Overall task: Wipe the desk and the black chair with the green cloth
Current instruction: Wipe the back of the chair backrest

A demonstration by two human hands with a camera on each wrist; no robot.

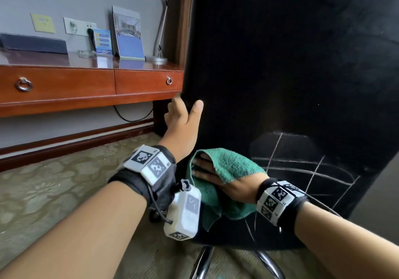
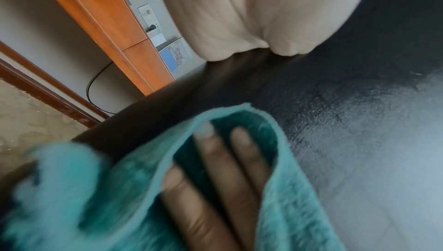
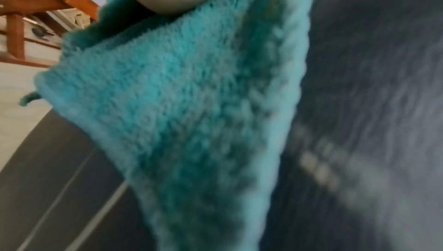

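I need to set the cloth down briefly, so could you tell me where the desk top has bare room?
The desk is bare along its front edge, before the dark folder and left of the lamp base. The back right is crowded: brochure stands, clear holder.

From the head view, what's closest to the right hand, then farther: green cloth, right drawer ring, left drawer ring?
1. green cloth, folded over the right hand.
2. right drawer ring, up and left.
3. left drawer ring, far left.

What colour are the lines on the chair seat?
White lines on the black chair; clearest in head view.
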